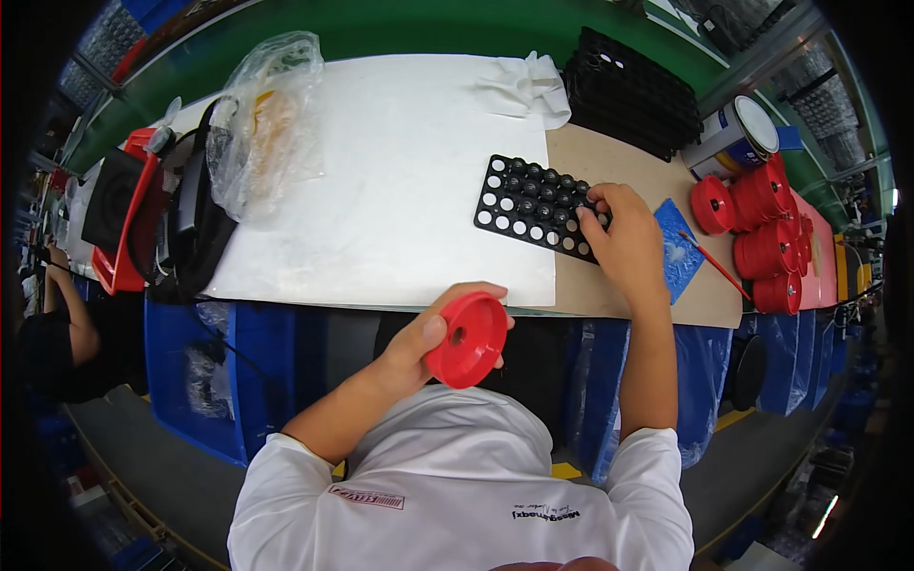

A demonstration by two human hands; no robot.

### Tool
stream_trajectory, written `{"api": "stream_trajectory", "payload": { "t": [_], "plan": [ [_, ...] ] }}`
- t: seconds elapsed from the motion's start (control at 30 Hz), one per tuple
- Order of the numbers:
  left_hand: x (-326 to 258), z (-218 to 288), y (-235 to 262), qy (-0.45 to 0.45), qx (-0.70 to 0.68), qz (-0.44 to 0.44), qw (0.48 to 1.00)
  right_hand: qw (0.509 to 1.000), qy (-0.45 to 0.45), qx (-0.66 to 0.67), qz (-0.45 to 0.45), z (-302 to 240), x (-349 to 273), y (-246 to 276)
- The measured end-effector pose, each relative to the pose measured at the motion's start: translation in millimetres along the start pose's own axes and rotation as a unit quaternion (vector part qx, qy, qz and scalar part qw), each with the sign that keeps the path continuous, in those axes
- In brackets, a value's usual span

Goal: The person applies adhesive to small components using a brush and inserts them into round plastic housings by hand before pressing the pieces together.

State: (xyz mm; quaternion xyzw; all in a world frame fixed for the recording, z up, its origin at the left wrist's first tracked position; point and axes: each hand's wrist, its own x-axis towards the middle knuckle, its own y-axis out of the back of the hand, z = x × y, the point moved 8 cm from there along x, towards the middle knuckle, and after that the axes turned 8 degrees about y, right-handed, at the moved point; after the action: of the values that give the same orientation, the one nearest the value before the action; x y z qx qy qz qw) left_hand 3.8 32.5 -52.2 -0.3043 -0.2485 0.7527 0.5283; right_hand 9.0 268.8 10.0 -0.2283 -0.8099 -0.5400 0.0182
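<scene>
My left hand (pixel 416 340) is wrapped round a red round plastic cup-shaped part (pixel 468 341), held in front of the table's near edge. Its hollow side, with a hole in the middle, faces up and to the right. My right hand (pixel 624 231) reaches over the right end of a black tray (pixel 483 197) with rows of round holes. Thumb and forefinger are pinched at the tray; what they grip, if anything, is hidden. Several small black round parts (pixel 526 205) stand in the tray's holes, while other holes show white.
Stacked black trays (pixel 633 90) and a crumpled white cloth (pixel 524 88) lie at the back. At the right are a blue sheet (pixel 678 252), a red brush-like stick (pixel 719 264), a can (pixel 733 138) and several red parts (pixel 762 249). A clear plastic bag (pixel 271 133) lies left. Blue bins stand below.
</scene>
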Motion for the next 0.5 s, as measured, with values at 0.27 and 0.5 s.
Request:
{"api": "stream_trajectory", "payload": {
  "t": [0.27,0.5],
  "plan": [
    [2.6,27.3,13.7,-0.077,-0.028,0.098,0.992,0.998,0.028,-0.049,-0.038,-4.1,7.8,-4.1],
    [13.0,32.9,21.3,-0.068,-0.091,0.122,0.986,0.996,0.061,0.046,0.056,-37.6,-16.6,23.2]
  ]
}}
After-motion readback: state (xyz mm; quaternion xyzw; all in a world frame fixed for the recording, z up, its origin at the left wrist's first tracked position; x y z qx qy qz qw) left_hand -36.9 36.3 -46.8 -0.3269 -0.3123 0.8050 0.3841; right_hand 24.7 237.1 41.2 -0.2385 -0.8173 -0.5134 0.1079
